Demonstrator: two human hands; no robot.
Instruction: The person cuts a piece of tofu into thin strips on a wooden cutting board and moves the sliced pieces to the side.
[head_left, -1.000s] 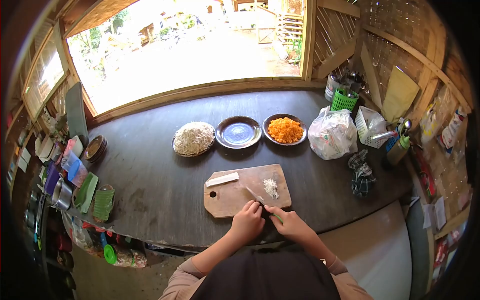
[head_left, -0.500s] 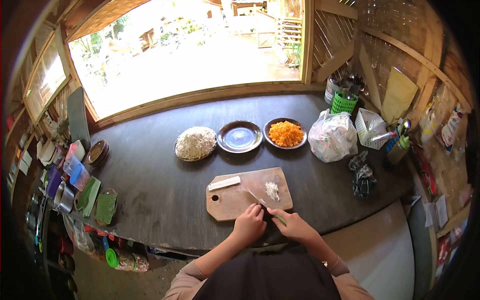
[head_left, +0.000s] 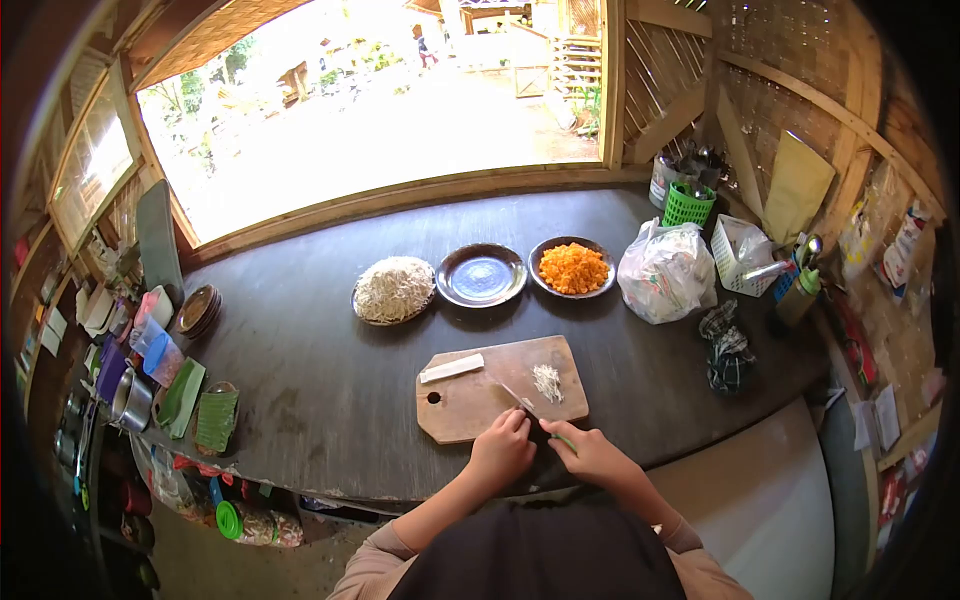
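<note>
My right hand [head_left: 580,448] is closed round the green handle of a knife [head_left: 519,397], whose blade points up and left over the wooden cutting board [head_left: 470,410]. Beside it, at the board's front edge, my left hand [head_left: 504,445] has its fingers bent together; what they hold is too small to make out. A white block [head_left: 451,368] lies at the board's upper left. White shreds [head_left: 547,382] form a small pile on the right part of the board.
Behind the board stand a plate of white shreds [head_left: 394,290], an empty dark plate [head_left: 482,275] and a plate of orange pieces [head_left: 573,269]. A plastic bag [head_left: 667,271], a white basket [head_left: 742,258] and a dark cloth [head_left: 727,347] are on the right. Leaf pieces [head_left: 181,397] lie left.
The whole view has shifted slightly. Both hands and the knife keep nearly the same place at the board's front edge.
</note>
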